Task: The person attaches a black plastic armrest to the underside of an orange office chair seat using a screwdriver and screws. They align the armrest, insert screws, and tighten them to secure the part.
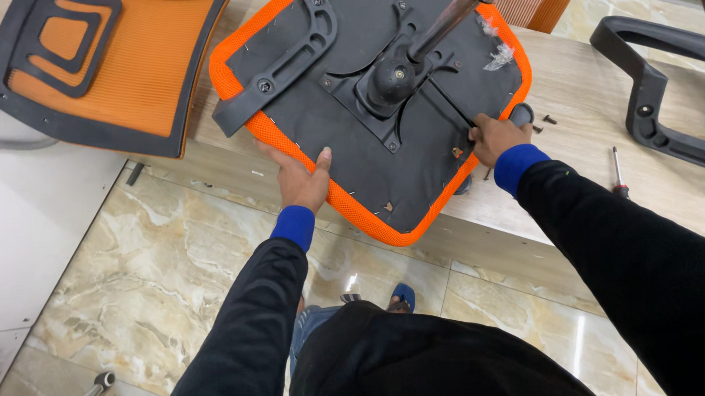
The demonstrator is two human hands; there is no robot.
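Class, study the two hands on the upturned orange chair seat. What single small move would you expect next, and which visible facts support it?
Probably the right hand should reach for the screwdriver lying on the table. The left hand already steadies the seat at its orange edge, one armrest is mounted, the other armrest lies loose, and small screws wait beside the right hand.

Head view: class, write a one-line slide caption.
Both hands, left hand and right hand, grip an upturned orange chair seat on a workbench.
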